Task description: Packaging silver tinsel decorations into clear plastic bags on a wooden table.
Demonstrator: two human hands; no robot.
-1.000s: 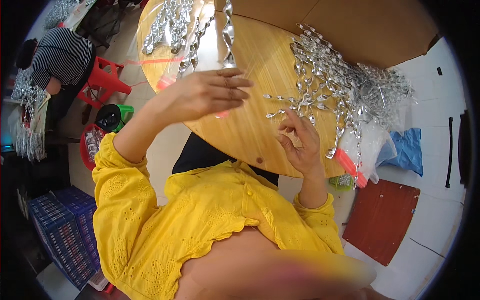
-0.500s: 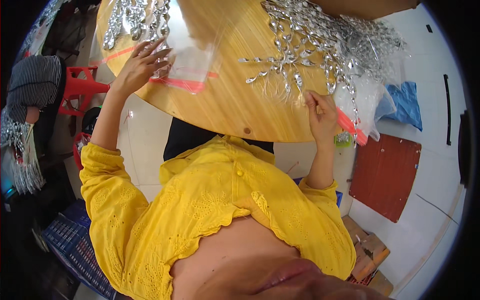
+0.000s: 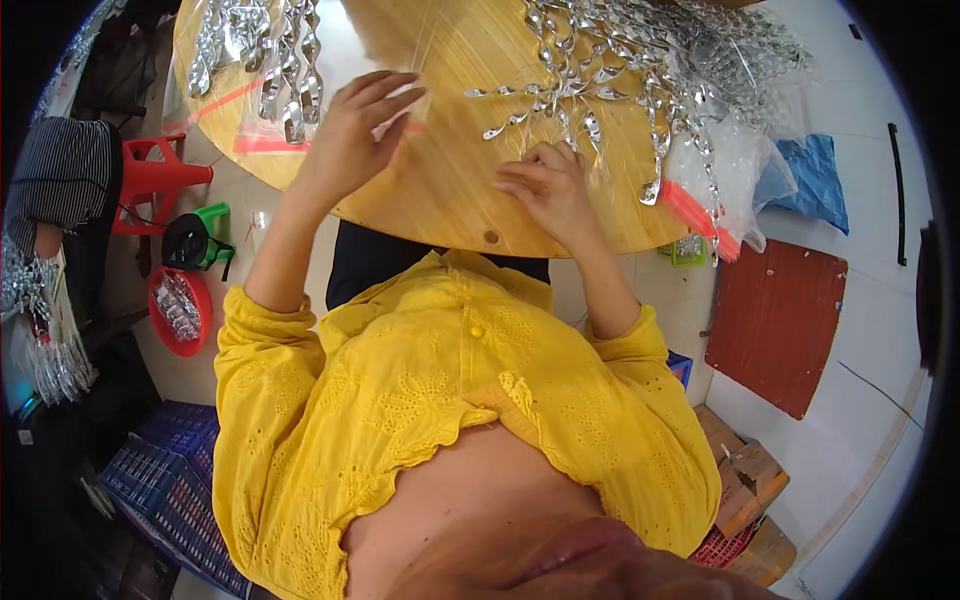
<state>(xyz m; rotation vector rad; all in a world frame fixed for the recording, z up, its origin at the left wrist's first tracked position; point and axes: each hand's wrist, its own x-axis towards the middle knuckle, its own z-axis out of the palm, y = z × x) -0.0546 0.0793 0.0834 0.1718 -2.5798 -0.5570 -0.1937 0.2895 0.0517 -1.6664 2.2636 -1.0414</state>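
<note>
My left hand point(image 3: 355, 135) hovers over the left part of the round wooden table point(image 3: 450, 195), fingers stretched out and apart, with nothing seen in them. Left of it, silver twisted strips point(image 3: 290, 85) lie on clear plastic bags with a red edge strip point(image 3: 270, 145). Near the table's front edge is my right hand point(image 3: 550, 190), its thumb and forefinger close together. Whatever may be between them is too fine to make out. Just beyond it lies a spread bunch of silver twisted pendants point(image 3: 560, 95) with thin clear threads.
More silver twisted strips point(image 3: 740, 65) are heaped at the right, beside clear plastic with a red edge point(image 3: 690, 210) and a blue bag point(image 3: 815, 185). A red stool point(image 3: 155, 180), a green stool point(image 3: 212, 215) and a red basin point(image 3: 180, 315) stand left. Another person point(image 3: 60, 170) is there.
My left hand has moved right, away from the silver strips on the bag. My right hand has left the threads at the bunch's right side and come left.
</note>
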